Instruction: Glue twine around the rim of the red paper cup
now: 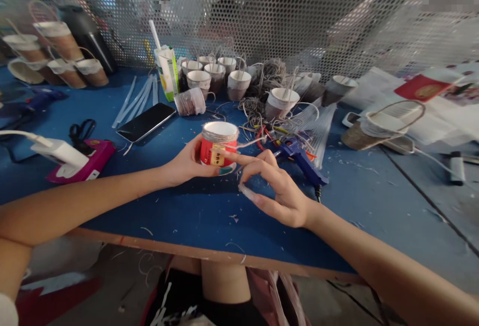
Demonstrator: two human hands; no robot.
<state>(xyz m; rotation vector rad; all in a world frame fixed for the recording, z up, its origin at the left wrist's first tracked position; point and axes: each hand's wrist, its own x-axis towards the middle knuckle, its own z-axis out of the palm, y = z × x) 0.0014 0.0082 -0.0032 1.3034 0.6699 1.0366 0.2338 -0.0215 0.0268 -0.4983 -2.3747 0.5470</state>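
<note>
A red paper cup [207, 150] with a yellow label and grey cord wound round its upper part is held upright above the table. My left hand [187, 164] grips it from the left, thumb along the lower front. At the right side, my right hand [273, 184] reaches one finger across the front of the cup. Its other fingers are bent, with thumb apart from the cup. A loose end of cord [252, 141] runs from the cup's upper right over that hand. Whether the fingers pinch anything is unclear.
Behind are wrapped cups [238, 85], a cord pile [275, 74], a drink carton [167, 73] and a phone [146, 122]. A blue glue gun [299, 159] lies right, a pink power strip [103, 154] left. Perforated metal panel [239, 17] stands at the back.
</note>
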